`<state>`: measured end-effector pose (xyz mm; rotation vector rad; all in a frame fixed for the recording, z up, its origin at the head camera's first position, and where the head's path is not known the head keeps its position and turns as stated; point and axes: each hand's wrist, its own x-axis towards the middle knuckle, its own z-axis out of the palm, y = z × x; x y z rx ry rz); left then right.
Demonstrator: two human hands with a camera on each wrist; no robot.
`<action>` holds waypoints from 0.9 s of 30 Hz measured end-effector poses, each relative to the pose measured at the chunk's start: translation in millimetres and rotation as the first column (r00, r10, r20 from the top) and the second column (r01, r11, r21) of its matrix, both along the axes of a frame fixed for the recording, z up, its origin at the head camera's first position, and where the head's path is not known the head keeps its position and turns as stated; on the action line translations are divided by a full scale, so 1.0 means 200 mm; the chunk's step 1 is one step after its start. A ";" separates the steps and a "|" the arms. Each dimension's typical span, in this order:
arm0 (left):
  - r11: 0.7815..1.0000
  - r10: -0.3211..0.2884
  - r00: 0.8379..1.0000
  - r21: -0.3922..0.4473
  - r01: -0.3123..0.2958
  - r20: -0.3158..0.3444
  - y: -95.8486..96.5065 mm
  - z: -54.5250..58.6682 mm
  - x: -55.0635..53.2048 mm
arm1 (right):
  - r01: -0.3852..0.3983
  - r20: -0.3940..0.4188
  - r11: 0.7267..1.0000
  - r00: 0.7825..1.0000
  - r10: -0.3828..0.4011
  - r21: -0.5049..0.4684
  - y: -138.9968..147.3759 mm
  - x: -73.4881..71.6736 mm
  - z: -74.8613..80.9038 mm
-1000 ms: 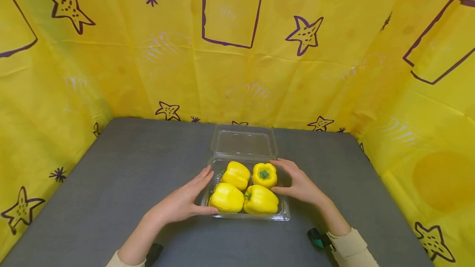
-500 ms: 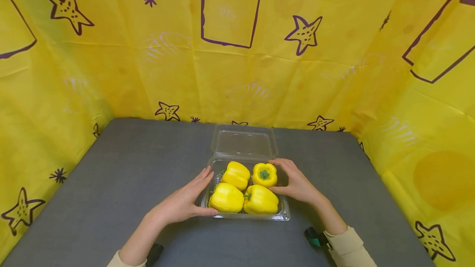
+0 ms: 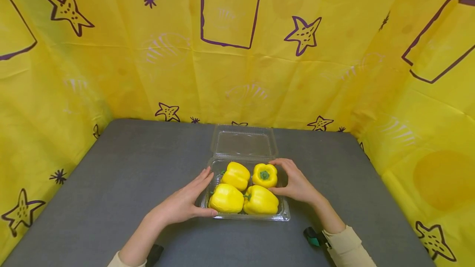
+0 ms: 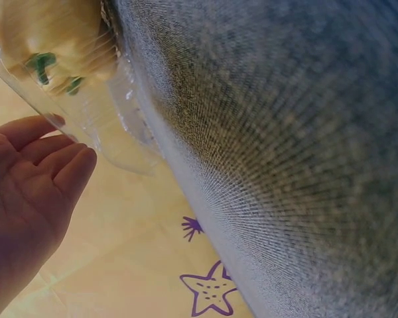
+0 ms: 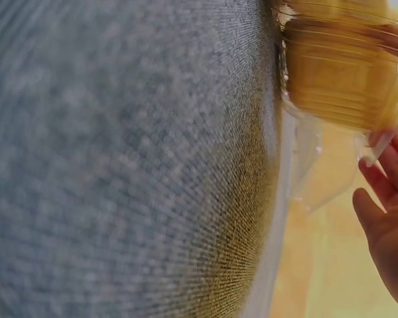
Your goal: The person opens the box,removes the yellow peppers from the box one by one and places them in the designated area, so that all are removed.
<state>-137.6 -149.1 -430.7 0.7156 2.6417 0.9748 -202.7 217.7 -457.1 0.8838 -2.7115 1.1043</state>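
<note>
Four-sided and clear, a plastic container (image 3: 285,211) lies with its lid (image 3: 245,143) folded back. Several yellow bell peppers (image 3: 226,198) fill it in two rows; one at the back right (image 3: 265,175) shows its green stem upward. My left hand (image 3: 182,201) rests along the container's left side, fingers extended at the rim and thumb at the front left corner. On the other side, my right hand (image 3: 298,182) spreads thumb and fingers around the back right pepper's outer side. The right wrist view has several of its fingers (image 5: 378,179) at the container's rim.
A grey cloth-covered table (image 3: 130,168) lies under everything. Yellow curtains (image 3: 237,73) with purple starfish drawings stand behind and on both sides. Dark straps (image 3: 315,237) show at both wrists beside beige sleeves.
My right hand and forearm have shifted slightly to the left, the thumb now closer over the back right pepper. The left hand, container and peppers stay in place.
</note>
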 end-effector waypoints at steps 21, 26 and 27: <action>1.000 0.003 1.000 -0.007 -0.003 0.007 0.00 -0.01 0.00 | 0.019 -0.016 0.976 1.000 -0.023 -0.218 -0.01 0.03 0.07; 1.000 0.006 1.000 -0.011 -0.006 0.009 0.00 -0.01 0.00 | 0.030 0.039 0.938 0.999 -0.018 -0.345 -0.05 0.10 0.19; 1.000 0.007 1.000 -0.012 -0.007 0.008 0.00 -0.01 0.00 | 0.045 0.055 0.932 0.998 -0.027 -0.358 -0.05 0.11 0.21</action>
